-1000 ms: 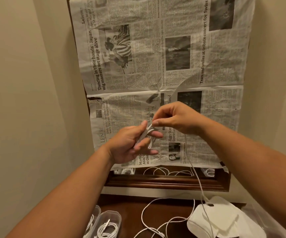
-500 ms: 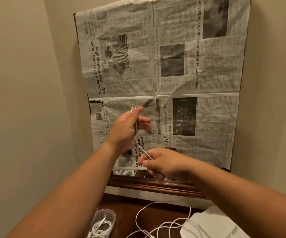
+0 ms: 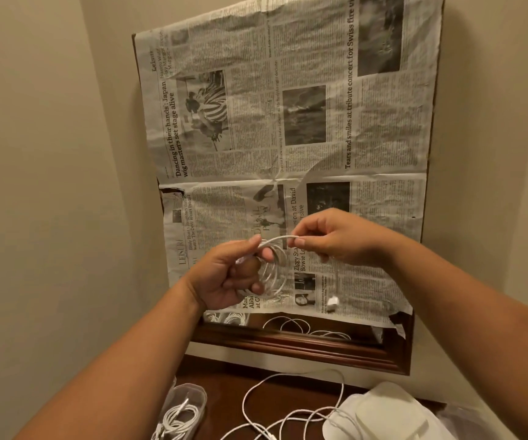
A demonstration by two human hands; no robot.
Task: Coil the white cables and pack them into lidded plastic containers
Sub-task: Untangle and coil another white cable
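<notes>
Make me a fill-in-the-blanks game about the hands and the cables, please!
1. The left hand holds a coil of ____ cable.
2. The right hand pinches it between ____ and forefinger.
3. Newspaper covers the mirror except its ____ strip.
Missing: white; thumb; bottom.

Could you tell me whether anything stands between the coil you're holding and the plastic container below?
Nothing visible stands between the coil, held by the left hand, and the container, though another coiled cable already lies in that container.
</notes>
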